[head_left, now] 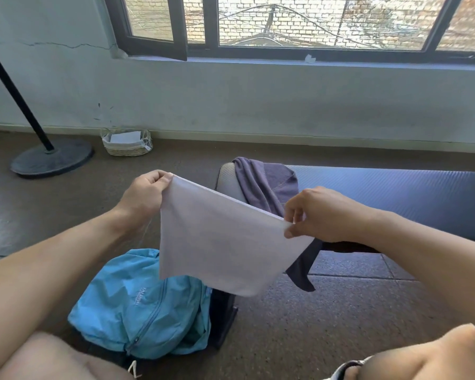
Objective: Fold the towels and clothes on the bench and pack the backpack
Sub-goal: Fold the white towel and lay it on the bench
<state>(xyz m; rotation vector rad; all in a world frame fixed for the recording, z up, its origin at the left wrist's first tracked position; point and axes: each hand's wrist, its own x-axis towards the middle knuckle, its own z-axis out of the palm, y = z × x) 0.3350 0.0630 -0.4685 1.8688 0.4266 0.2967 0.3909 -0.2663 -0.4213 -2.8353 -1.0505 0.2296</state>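
1. a white towel [220, 242] is being held up in the air, spread flat, in front of the near end of the bench [395, 193].
2. its top left corner is being pinched by the left hand [146, 193], fingers curled round the edge.
3. its top right corner is being pinched between thumb and fingertips of the right hand [321, 215].
4. a purple garment [266, 187] is being left draped over the end of the bench, one part hanging down behind the towel.
5. a light blue backpack [140, 305] is lying on the floor below the towel, beside the bench leg.
6. a wicker basket [126, 142] and a fan stand [50, 157] are being seen by the wall.
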